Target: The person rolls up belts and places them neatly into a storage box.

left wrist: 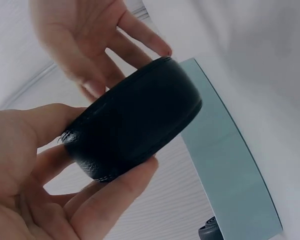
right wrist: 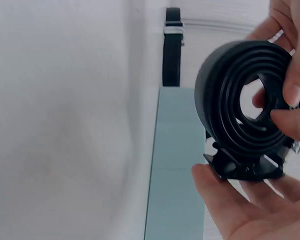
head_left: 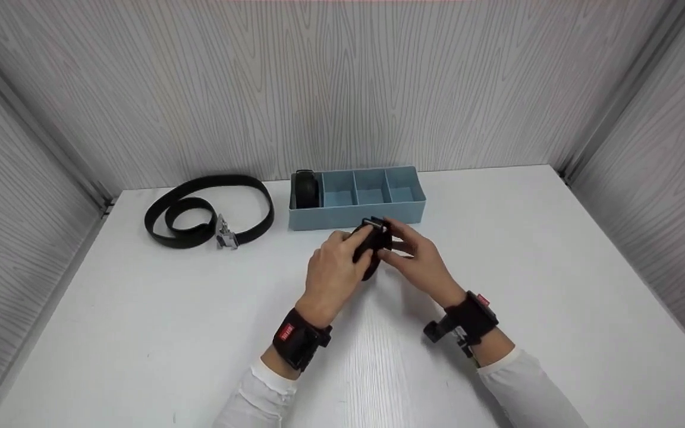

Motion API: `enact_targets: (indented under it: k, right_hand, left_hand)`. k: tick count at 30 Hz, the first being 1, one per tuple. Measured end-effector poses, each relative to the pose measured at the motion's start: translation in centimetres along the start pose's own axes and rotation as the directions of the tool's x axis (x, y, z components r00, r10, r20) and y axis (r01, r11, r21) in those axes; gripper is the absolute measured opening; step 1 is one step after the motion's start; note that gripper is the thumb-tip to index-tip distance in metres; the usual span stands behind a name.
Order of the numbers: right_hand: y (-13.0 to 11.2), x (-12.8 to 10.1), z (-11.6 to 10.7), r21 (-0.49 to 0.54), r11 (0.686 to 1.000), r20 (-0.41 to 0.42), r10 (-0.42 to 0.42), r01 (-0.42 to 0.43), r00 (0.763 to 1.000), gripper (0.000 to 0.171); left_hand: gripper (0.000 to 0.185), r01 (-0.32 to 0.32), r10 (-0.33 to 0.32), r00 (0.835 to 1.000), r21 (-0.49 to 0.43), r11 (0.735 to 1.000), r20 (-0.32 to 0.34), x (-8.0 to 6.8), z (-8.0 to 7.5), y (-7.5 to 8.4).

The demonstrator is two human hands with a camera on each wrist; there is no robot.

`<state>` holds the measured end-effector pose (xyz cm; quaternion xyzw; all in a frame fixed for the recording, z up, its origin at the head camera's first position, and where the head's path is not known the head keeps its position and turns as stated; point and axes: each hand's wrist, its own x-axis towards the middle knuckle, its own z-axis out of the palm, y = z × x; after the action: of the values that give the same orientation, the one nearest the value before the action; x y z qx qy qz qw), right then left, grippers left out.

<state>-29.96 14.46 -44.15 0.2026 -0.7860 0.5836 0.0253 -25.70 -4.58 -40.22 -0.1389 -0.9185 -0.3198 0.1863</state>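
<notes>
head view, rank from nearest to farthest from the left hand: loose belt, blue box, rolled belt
1. rolled belt, gripped by the left hand
2. blue box, just behind the hands
3. loose belt, far left on the table

Looks like a staged recording booth, not anyone's home: a plain white counter boxed in on three sides by grey wood-grain panels with metal corner strips. Only props are on it, a blue divided tray and a loose belt.
</notes>
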Motion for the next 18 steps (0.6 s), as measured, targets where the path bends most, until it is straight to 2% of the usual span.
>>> enact_targets:
  k: [2,5,11,15,18]
  right_hand:
    - [0.0,0.1,-0.5,0.05,0.998,-0.003,0.024,-0.023,1.0,0.068]
    - [0.1,0.2,-1.1,0.103,0.993,-0.02,0.059,-0.056,0.998,0.069]
    - [0.4,0.1,-1.6,0.157,0.982,-0.034,0.109,-0.102,0.994,0.062]
    - [0.5,0.0,-1.7,0.165,0.981,-0.031,0.106,-0.099,0.994,0.058]
    - [0.6,0.0,-1.7,0.167,0.98,-0.024,0.111,-0.106,0.993,0.055]
  left_hand:
    - [0.04,0.008,-0.008,1.0,-0.018,1.0,-0.022,0.6,0.1,-0.1]
    - [0.041,0.029,-0.032,0.997,-0.038,0.999,-0.065,2.3,0.1,-0.6]
    - [0.042,0.109,-0.117,0.984,-0.065,0.992,-0.137,7.5,0.0,-2.3]
    - [0.044,0.181,-0.19,0.97,-0.072,0.981,-0.154,10.7,0.5,-3.9]
    - [0.045,0.238,-0.245,0.957,-0.062,0.969,-0.157,12.4,1.3,-5.2]
